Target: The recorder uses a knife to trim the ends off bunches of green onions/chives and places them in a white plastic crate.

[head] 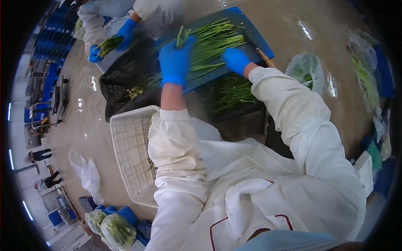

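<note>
My left hand [176, 59], in a blue glove, is closed round a small bunch of green stalks [182, 38] whose ends stick up above the fist. Beneath and to the right, long thin green stalks [216, 39] lie spread over a blue cutting board [251, 26]. My right hand [236, 61], also gloved in blue, is at the near right ends of the spread stalks, fingers bent; whether it grips a stalk cannot be made out. A knife with a wooden handle [265, 58] rests at the board's right side, just beyond my right wrist.
Black crates [125, 75] stand under and beside the board, one holding green trimmings [235, 94]. A white plastic basket [133, 157] is at my left. A co-worker's gloved hands [125, 34] hold greens at upper left. Plastic bags [306, 70] of greens stand on the right.
</note>
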Demonstrator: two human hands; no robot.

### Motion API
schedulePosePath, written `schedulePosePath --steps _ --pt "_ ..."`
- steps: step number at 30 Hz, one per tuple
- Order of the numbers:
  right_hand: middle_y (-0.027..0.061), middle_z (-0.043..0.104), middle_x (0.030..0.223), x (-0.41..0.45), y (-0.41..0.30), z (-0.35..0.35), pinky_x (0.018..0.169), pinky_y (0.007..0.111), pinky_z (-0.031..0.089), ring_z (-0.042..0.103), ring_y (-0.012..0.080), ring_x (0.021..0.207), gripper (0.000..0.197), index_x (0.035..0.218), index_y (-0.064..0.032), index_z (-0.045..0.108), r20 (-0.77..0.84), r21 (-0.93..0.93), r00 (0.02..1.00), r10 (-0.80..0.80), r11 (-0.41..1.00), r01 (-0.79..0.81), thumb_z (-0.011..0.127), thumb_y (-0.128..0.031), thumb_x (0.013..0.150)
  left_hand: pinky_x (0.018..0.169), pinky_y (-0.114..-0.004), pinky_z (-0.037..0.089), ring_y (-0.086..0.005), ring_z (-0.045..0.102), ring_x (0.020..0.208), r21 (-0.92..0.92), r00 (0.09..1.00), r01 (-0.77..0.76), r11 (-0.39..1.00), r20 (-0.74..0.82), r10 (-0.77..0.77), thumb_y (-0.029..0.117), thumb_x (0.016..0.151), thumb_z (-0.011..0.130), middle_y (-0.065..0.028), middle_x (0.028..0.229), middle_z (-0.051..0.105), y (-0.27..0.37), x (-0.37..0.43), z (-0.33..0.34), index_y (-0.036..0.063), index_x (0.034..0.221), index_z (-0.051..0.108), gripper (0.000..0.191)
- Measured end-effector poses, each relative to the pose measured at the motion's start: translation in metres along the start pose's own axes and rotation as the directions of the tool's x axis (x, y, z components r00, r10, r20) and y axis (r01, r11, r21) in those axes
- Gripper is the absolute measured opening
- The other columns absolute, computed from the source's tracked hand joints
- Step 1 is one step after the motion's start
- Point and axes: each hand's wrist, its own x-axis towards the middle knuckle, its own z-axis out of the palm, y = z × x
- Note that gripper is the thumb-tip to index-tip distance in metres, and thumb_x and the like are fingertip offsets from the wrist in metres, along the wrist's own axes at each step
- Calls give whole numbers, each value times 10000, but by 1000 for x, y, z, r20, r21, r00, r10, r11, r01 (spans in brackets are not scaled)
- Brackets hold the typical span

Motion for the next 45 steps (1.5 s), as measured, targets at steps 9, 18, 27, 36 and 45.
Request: schedulePosePath --steps 9,18,27,36,45 --pt "158 627 772 6 -1 -92 671 376 485 613 290 707 139 770 -33 635 64 518 997 -48 856 8 600 -142 692 644 -362 455 -316 592 651 134 995 -15 991 102 1 389 764 652 -210 749 626 -14 -1 -10 -12 908 652 426" --pt "35 623 813 -28 -16 -176 711 253 465 582 100 745 146 885 -12 617 48 916 998 31 396 -57 637 -100 771 666 -330 463 -215 622 722 -24 949 2 1000 315 6 171 686 706 -168 844 659 11 -19 15 13 964 661 323" --pt "50 635 835 -32 -34 -179 667 247 485 590 109 687 237 995 -20 624 84 907 994 66 407 -104 628 -164 807 631 -258 460 -101 582 690 21 919 39 999 393 -44 58 722 682 -66 841 667 29 -21 16 -25 941 660 236" --pt "51 635 905 -49 18 -200 577 214 453 530 78 643 199 958 1 631 116 986 980 164 97 -133 589 -133 817 598 -259 469 -127 581 623 -311 908 249 917 405 -109 15 776 600 -112 854 665 25 -19 -11 -62 914 629 161" --pt "40 619 773 -33 -22 -176 600 233 460 542 82 642 233 972 -22 649 69 936 987 142 332 -113 628 -181 803 630 -260 475 -125 598 687 -328 869 289 899 484 -103 23 758 629 -102 866 664 36 -28 5 -39 925 640 178"
